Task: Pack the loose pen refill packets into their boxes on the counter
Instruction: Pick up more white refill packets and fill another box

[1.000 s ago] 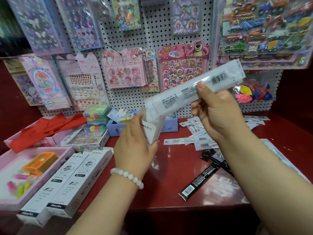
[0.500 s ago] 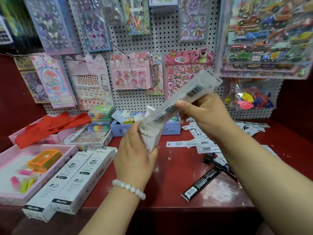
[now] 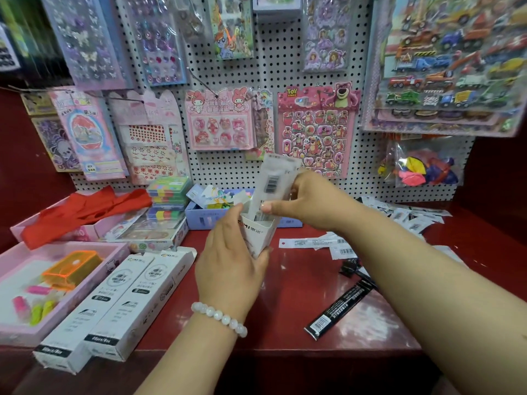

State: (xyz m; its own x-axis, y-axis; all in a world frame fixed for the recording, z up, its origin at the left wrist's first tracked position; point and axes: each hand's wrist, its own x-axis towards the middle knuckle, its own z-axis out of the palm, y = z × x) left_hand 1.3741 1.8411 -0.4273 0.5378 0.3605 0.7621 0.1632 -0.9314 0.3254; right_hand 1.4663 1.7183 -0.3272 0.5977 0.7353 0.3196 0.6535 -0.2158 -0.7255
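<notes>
Above the counter [image 3: 285,309], right hand [image 3: 313,201] fingers pinch a refill packet [image 3: 273,181].

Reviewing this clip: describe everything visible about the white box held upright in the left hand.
The small white cardboard box is a tall narrow carton with grey printed lettering near its open top. It is held upright above the red counter, tilted slightly, in the grip of the left hand, whose fingers wrap its near side. A bundle of clear plastic refill packets with a barcode stands partly inside its mouth, guided by the right hand. Its bottom is hidden.
</notes>
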